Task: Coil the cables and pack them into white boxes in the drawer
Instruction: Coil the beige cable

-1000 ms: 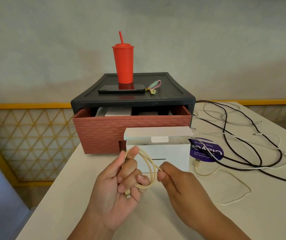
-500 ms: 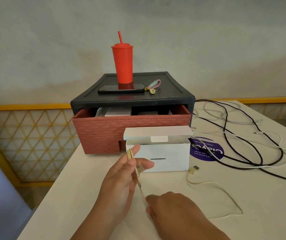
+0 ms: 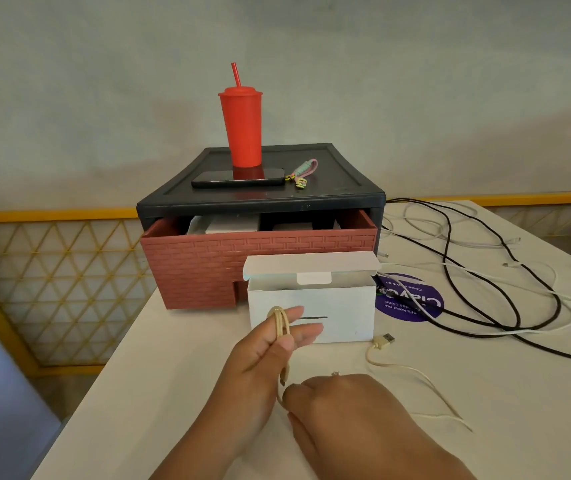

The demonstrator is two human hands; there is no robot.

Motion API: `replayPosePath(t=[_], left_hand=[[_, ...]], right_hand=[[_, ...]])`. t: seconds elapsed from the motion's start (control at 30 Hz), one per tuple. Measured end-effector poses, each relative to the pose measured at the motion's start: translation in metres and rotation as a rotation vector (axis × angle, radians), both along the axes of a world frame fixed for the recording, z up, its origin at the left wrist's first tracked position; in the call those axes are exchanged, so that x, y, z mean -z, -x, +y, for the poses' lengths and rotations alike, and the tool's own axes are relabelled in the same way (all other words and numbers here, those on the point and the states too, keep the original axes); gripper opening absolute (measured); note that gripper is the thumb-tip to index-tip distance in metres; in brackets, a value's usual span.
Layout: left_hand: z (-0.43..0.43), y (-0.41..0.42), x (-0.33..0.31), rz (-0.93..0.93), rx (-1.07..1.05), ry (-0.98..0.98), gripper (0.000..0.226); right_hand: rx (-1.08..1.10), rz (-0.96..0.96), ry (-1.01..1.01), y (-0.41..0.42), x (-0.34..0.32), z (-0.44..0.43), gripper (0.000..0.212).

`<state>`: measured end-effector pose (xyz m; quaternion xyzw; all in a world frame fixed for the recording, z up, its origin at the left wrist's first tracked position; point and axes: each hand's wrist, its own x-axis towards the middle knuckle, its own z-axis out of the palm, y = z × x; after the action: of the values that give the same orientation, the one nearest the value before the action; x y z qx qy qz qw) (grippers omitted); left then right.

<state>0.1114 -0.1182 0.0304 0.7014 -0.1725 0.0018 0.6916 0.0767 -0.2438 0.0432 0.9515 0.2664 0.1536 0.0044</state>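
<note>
My left hand (image 3: 259, 362) holds several loops of a cream cable (image 3: 281, 323) wound round its fingers, thumb pressed against the loops. My right hand (image 3: 353, 414) lies low on the table just right of it and pinches the same cable where it leaves the coil. The cable's free length (image 3: 426, 379) trails right across the table to a USB plug (image 3: 385, 340). An open white box (image 3: 311, 313) stands behind my left hand, flap up. Behind it the reddish drawer (image 3: 201, 265) is pulled out of its black cabinet (image 3: 263, 199), with white boxes (image 3: 232, 223) inside.
A red tumbler (image 3: 241, 128), a phone (image 3: 239, 178) and a keychain (image 3: 303, 171) sit on the cabinet top. Black cables (image 3: 516, 306) and white cables (image 3: 561, 292) sprawl over the right of the table, across a purple sticker (image 3: 412, 301). The table's left edge drops off beside the drawer.
My right hand drew the cable down toward me from beside the coil. My left hand turned edge-on and lifted slightly. The USB plug slid left, closer to the box.
</note>
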Motion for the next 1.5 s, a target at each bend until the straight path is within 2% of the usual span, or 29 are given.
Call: replayPosePath(t=[0.07,0.17,0.23,0.3,0.4,0.53,0.73,0.8,0.9,0.93,1.0,1.1,1.2,1.27,1.37,1.5], left_hand=[[-0.002,0.003,0.001,0.006,0.042,-0.031,0.029],[-0.005,0.005,0.001,-0.035,0.118,-0.075,0.022],[-0.003,0.004,-0.002,0.015,0.163,-0.066,0.028],[0.001,0.003,-0.004,0.102,0.188,-0.035,0.022],[0.004,0.005,-0.007,0.153,0.243,0.022,0.026],[0.004,0.01,-0.009,0.247,0.233,0.2,0.026],[0.003,0.009,-0.01,0.497,0.257,0.541,0.035],[0.005,0.008,-0.008,0.571,0.316,0.695,0.042],[0.013,-0.001,-0.003,0.571,0.577,0.905,0.026],[0.014,-0.003,-0.005,0.551,0.627,0.929,0.029],[0.018,0.0,-0.002,0.56,0.464,0.867,0.044],[0.022,-0.001,0.005,0.537,0.442,0.88,0.05],[0.023,-0.002,0.003,0.528,0.4,0.87,0.044],[0.018,-0.006,-0.004,0.477,0.482,0.936,0.03],[0.017,-0.003,-0.007,0.461,0.25,0.922,0.052],[0.012,-0.002,-0.01,0.346,0.061,0.703,0.038]], right_hand=[[-0.029,-0.071,-0.083,-0.002,0.004,-0.005,0.031],[-0.06,-0.201,-0.226,-0.005,-0.005,-0.014,0.009],[-0.044,-0.257,-0.319,-0.008,-0.008,-0.019,0.021],[-0.029,-0.32,-0.406,-0.01,-0.011,-0.023,0.028],[-0.008,-0.348,-0.51,-0.013,-0.012,-0.026,0.028],[0.008,-0.248,-0.645,-0.019,-0.003,-0.028,0.018],[0.044,0.06,-0.822,-0.022,0.0,-0.026,0.018],[0.047,0.121,-0.822,-0.022,0.002,-0.026,0.015],[0.073,0.189,-0.791,-0.023,0.004,-0.026,0.02],[0.087,0.21,-0.783,-0.023,0.005,-0.026,0.021],[0.105,0.248,-0.74,-0.024,0.007,-0.025,0.023],[0.093,0.32,-0.676,-0.022,0.009,-0.02,0.022],[0.087,0.4,-0.629,-0.02,0.01,-0.015,0.02],[0.08,0.453,-0.602,-0.019,0.01,-0.013,0.021],[0.046,0.52,-0.515,-0.014,0.009,-0.008,0.025],[-0.037,0.58,-0.466,-0.008,0.01,-0.002,0.018]])
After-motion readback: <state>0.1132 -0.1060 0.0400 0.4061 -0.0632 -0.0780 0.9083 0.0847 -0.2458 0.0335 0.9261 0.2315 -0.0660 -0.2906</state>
